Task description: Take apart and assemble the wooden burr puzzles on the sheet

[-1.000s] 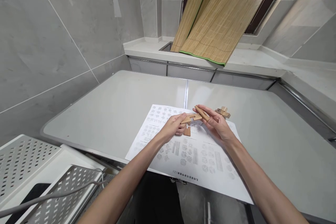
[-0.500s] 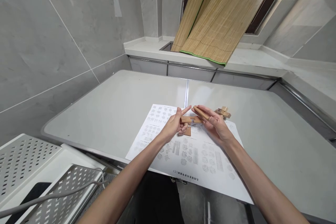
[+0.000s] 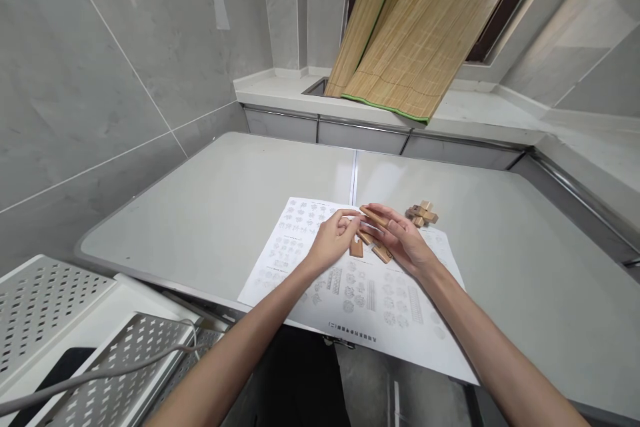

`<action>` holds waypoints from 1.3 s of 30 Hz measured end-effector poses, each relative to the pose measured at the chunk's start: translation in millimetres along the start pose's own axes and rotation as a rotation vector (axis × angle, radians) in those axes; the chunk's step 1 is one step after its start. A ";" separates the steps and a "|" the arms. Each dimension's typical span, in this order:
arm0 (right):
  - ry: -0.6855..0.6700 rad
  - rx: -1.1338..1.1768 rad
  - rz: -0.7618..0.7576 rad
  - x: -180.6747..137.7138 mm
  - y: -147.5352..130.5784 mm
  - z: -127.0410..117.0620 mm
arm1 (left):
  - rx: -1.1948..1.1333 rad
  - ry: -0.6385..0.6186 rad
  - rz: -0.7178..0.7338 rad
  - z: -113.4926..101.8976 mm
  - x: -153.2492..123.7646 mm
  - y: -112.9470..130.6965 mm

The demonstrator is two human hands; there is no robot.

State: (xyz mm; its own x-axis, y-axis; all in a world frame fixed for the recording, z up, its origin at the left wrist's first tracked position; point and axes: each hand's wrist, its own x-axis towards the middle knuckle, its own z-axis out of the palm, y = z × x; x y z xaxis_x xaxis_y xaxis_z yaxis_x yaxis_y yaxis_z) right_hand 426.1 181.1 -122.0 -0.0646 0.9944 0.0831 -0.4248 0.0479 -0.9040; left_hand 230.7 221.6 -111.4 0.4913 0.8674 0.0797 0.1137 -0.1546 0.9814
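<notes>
My right hand (image 3: 407, 243) holds a long wooden puzzle piece (image 3: 374, 215) between thumb and fingers, tilted above the paper. My left hand (image 3: 333, 238) is closed, its thumb and fingertips close to that piece's left end. A second wooden piece (image 3: 365, 237) shows between the two hands, partly covered by the left fingers, which seem to grip it. Below them, a notched wooden piece (image 3: 356, 249) lies on the printed sheet (image 3: 305, 287). Another notched piece (image 3: 383, 253) is beside the right palm; whether the hand touches it I cannot tell.
An interlocked wooden burr puzzle (image 3: 423, 213) stands behind my right hand. The sheet, with small diagrams, lies on a grey folding table (image 3: 165, 227). A white perforated rack (image 3: 55, 307) with a cable is at lower left. A bamboo blind (image 3: 400, 40) hangs at the window.
My left index finger, stretched out before, is now bent in. The notched piece that lay level between the hands has been tilted or shifted, and a notched piece now shows by the right palm.
</notes>
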 end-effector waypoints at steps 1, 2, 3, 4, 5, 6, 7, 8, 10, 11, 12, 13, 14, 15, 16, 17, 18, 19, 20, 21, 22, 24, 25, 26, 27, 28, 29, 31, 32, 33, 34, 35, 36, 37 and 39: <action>0.023 0.004 0.000 0.2 0.9 -0.7 | 0.111 0.055 0.045 -0.2 -0.6 -0.5; 0.055 0.010 0.001 0.5 1.8 -1.7 | 0.221 0.091 0.101 -0.2 -1.1 -1.2; 0.094 0.018 0.003 1.0 2.7 -2.9 | 0.323 0.101 0.164 0.0 -1.4 -2.0; 0.137 0.027 0.006 1.5 3.5 -4.3 | 0.414 0.087 0.224 0.6 -1.7 -3.0; 0.181 0.039 0.007 2.2 4.2 -5.9 | 0.493 0.055 0.276 1.5 -2.0 -4.3; 0.221 0.051 0.005 3.0 4.9 -7.8 | 0.565 0.017 0.317 2.8 -2.2 -5.7; 0.254 0.063 0.000 3.9 5.6 -9.7 | 0.632 -0.018 0.341 4.4 -2.4 -7.2; 0.277 0.073 -0.006 4.7 6.1 -11.7 | 0.692 -0.041 0.352 6.0 -2.6 -8.6; 0.296 0.080 -0.016 6.1 7.0 -15.1 | 0.776 -0.049 0.355 8.7 -2.8 -11.1; 0.296 0.078 -0.018 6.5 7.3 -16.5 | 0.794 -0.040 0.355 9.4 -2.8 -12.0; 0.292 0.074 -0.017 6.8 7.5 -17.5 | 0.797 -0.033 0.356 9.8 -2.6 -12.6; 0.286 0.068 -0.015 6.9 7.6 -18.2 | 0.789 -0.030 0.358 9.6 -2.4 -13.0; 0.281 0.063 -0.011 6.9 7.7 -18.7 | 0.775 -0.032 0.360 9.2 -2.0 -13.2; 0.277 0.058 -0.008 6.8 7.7 -19.0 | 0.761 -0.037 0.361 8.4 -1.7 -13.2; 0.274 0.055 -0.006 6.6 7.8 -19.2 | 0.749 -0.044 0.361 7.6 -1.4 -13.1; 0.273 0.055 -0.004 6.4 7.8 -19.3 | 0.740 -0.048 0.364 6.8 -1.2 -12.7; 0.276 0.058 -0.003 6.3 7.9 -19.6 | 0.732 -0.045 0.373 6.0 -1.1 -12.0; 0.279 0.065 -0.002 6.2 8.0 -19.9 | 0.721 -0.036 0.390 5.3 -1.2 -10.9; 0.284 0.073 -0.001 6.2 8.2 -20.4 | 0.702 -0.019 0.410 4.6 -1.4 -9.5; 0.289 0.082 0.000 6.4 8.5 -20.9 | 0.673 0.008 0.427 3.9 -1.7 -7.6; 0.294 0.091 -0.002 6.5 8.7 -21.5 | 0.630 0.041 0.433 3.2 -1.9 -5.5; 0.299 0.106 -0.011 6.9 9.0 -22.2 | 0.490 0.106 0.385 1.6 -1.7 -1.5; 0.299 0.112 -0.013 7.0 8.9 -22.3 | 0.390 0.143 0.332 0.8 -1.1 0.0; 0.297 0.117 -0.015 7.0 8.6 -22.0 | 0.274 0.183 0.270 -0.1 -0.1 1.0; 0.290 0.119 -0.015 6.7 8.1 -21.5 | 0.150 0.219 0.208 -0.9 1.3 1.4; 0.281 0.119 -0.016 6.4 7.4 -20.7 | 0.026 0.240 0.150 -1.6 3.0 1.4; 0.267 0.119 -0.017 5.9 6.6 -19.7 | -0.089 0.244 0.101 -2.3 4.7 1.0; 0.230 0.118 -0.033 4.9 4.9 -17.5 | -0.257 0.184 0.026 -3.1 7.8 0.0; 0.208 0.121 -0.042 4.6 4.1 -16.3 | -0.309 0.131 0.000 -3.3 8.7 -0.4; 0.189 0.130 -0.053 4.5 3.5 -15.3 | -0.345 0.075 -0.018 -3.1 9.1 -0.4; 0.174 0.144 -0.064 4.5 3.0 -14.3 | -0.371 0.023 -0.029 -2.8 8.9 -0.3; 0.164 0.163 -0.075 4.7 2.6 -13.4 | -0.390 -0.024 -0.036 -2.3 8.4 0.1; 0.161 0.184 -0.085 4.9 2.2 -12.6 | -0.403 -0.070 -0.042 -1.6 7.6 0.6; 0.162 0.203 -0.093 5.1 1.9 -11.8 | -0.411 -0.112 -0.048 -0.8 6.8 1.1; 0.158 0.226 -0.102 5.3 1.0 -9.9 | -0.410 -0.174 -0.059 0.7 5.5 1.8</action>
State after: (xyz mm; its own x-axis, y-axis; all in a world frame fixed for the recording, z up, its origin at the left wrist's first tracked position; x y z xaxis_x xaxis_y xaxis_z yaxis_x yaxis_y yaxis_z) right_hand 434.3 187.3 -126.7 0.1224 0.9887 0.0860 -0.6136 0.1435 -0.7764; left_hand 234.2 225.8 -109.3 0.6358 0.7715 0.0258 -0.1886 0.1229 0.9743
